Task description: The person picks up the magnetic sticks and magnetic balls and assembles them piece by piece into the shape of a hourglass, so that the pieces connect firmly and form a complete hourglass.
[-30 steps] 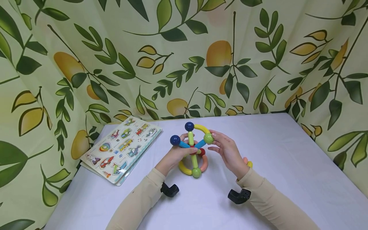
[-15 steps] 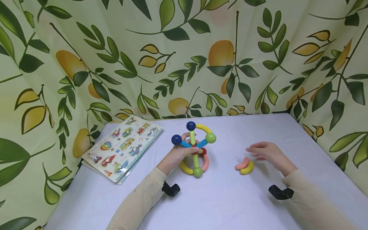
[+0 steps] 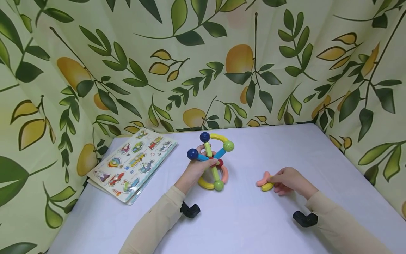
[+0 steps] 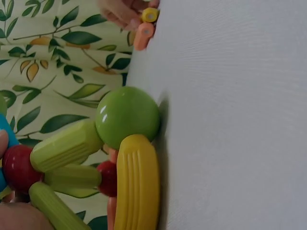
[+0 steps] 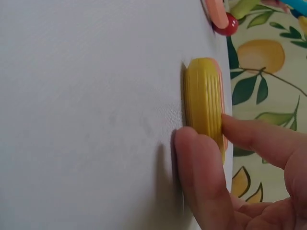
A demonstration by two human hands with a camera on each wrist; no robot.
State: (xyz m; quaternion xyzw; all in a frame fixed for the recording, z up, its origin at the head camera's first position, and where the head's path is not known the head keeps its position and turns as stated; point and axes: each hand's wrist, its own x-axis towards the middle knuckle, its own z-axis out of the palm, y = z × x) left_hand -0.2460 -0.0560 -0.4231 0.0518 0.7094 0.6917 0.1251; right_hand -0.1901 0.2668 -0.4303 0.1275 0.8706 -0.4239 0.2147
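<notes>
My left hand (image 3: 196, 170) grips a toy structure of coloured balls and rods around its red centre ball (image 4: 21, 168). Dark blue balls (image 3: 192, 154) and a green ball (image 3: 228, 145) stick out at its top, linked partly by a curved yellow rod. At its base, curved yellow and pink rods meet another green ball (image 4: 127, 117), close to the white table. To the right, my right hand (image 3: 290, 181) pinches a loose curved yellow rod (image 5: 204, 96) between thumb and fingers. A loose curved pink rod (image 3: 262, 179) lies right against it, mostly hidden behind it in the right wrist view.
Picture boards with vehicle drawings (image 3: 136, 162) lie stacked at the table's left side. A leaf-and-fruit patterned curtain (image 3: 203, 70) hangs behind and along the sides of the white table (image 3: 241, 225). Black wrist cameras (image 3: 305, 218) sit under both sleeves.
My right hand left the structure, moved right and came down onto the loose yellow rod. The two loose rods have shifted slightly. My left hand keeps holding the structure nearly in place.
</notes>
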